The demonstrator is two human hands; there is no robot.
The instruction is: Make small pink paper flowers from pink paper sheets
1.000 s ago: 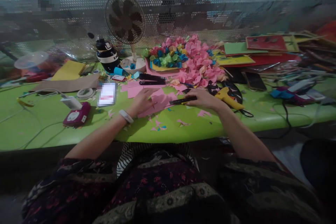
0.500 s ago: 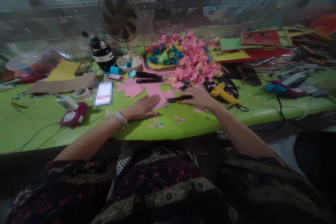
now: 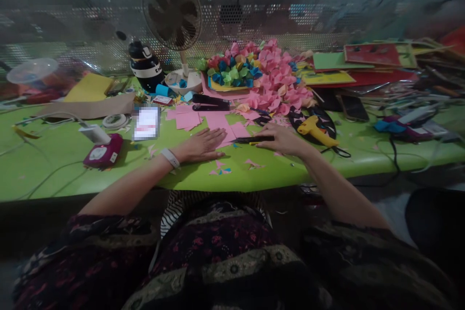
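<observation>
My left hand (image 3: 204, 145) lies flat, fingers spread, on pink paper (image 3: 217, 122) on the green table. To its right, my right hand (image 3: 281, 139) is closed round a slim black-and-yellow cutter (image 3: 249, 140). The cutter points left and lies low at the near edge of a pink paper piece (image 3: 240, 131); whether its blade touches the paper I cannot tell. More pink sheets (image 3: 187, 117) lie beyond my left hand, with a black stapler (image 3: 210, 102) behind them. Small pink and blue scraps (image 3: 220, 170) are scattered on the near side.
Folded pink paper flowers (image 3: 271, 77) are heaped at the back. A yellow glue gun (image 3: 317, 131) lies right of my right hand. At the left are a purple power socket (image 3: 103, 151) and a lit phone (image 3: 146, 123). A fan (image 3: 172, 9) and black bottle (image 3: 145, 69) stand behind.
The view has shifted slightly. The cutter has slid a little off the pink paper, so more of the piece beside my left hand shows. My left hand stays flat.
</observation>
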